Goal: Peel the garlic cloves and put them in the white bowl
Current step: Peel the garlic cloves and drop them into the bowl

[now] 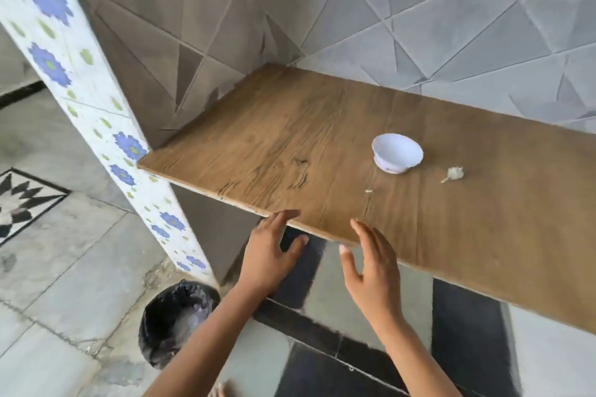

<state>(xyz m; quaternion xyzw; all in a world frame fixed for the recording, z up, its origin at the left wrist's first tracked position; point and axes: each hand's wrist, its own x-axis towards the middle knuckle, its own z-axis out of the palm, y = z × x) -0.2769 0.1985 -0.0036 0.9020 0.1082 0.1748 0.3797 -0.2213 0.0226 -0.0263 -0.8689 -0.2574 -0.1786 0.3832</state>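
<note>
Garlic [454, 173] beside white bowl [397, 153]; well beyond right hand [371, 263].

Both bare forearms reach forward and up from the bottom of the view, side by side but apart. The left grip [267, 255] lies palm down, fingers straight and spread, thumb out toward the right. The right grip [371, 264] is likewise flat, fingers extended, thumb pointing left. Neither holds anything.
</note>
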